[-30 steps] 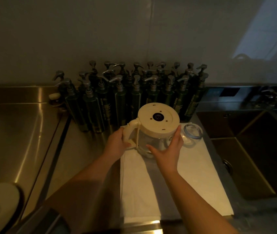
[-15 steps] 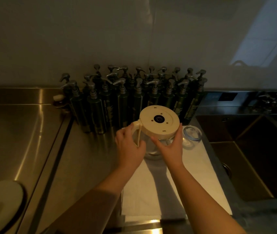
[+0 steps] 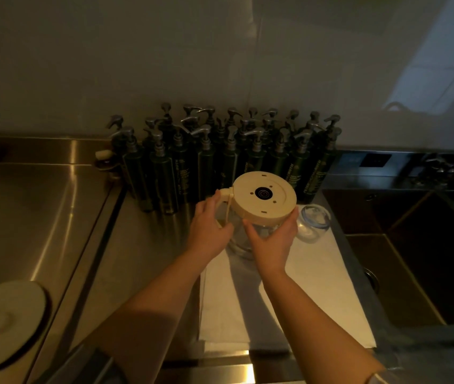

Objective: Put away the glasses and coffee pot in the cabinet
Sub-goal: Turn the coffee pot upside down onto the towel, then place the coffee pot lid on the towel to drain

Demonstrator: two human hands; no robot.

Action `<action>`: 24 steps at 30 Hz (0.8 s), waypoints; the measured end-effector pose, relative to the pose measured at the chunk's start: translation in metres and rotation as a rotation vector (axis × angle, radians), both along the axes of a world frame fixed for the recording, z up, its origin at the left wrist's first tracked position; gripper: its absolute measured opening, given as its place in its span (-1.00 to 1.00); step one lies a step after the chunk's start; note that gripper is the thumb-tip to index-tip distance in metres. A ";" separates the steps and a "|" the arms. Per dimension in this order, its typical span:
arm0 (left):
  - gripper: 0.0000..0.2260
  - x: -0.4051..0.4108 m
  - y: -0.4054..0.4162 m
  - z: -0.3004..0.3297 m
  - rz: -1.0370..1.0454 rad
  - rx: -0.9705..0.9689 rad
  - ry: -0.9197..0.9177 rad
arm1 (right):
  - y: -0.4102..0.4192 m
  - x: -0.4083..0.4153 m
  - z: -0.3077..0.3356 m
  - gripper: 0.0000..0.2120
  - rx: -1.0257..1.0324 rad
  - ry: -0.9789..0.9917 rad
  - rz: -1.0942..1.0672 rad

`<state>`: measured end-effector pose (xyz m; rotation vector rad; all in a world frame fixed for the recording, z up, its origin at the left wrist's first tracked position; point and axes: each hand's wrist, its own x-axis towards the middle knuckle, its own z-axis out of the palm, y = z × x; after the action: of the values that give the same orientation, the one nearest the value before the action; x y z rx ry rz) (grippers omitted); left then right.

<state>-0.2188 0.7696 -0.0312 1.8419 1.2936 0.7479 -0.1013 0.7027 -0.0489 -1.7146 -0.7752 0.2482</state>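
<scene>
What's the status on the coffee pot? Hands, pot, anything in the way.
Left hand grips the handle, right hand cups the glass body. Coffee pot upside down over the white cloth. Glass close on the right, pump bottles right behind.

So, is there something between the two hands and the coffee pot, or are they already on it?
Nothing stands between them. The left hand grips the handle side of the coffee pot, and the right hand holds its glass body. A glass sits just to the right on the white cloth. The cabinet is not in view.
</scene>
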 end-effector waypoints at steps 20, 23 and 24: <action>-0.39 -0.036 -0.062 -0.026 0.156 0.065 0.098 | -0.060 -0.015 -0.023 -0.41 -0.158 -0.118 0.247; -0.42 -0.056 -0.078 -0.025 0.254 0.098 0.161 | -0.058 -0.036 -0.025 -0.48 -0.158 -0.194 0.385; -0.43 -0.065 -0.082 -0.024 0.286 0.096 0.170 | -0.056 -0.044 -0.025 -0.49 -0.160 -0.214 0.432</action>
<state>-0.2842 0.6873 -0.0551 1.8496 1.6821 0.8288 -0.1454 0.6471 -0.0741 -1.7253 -1.3158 0.4354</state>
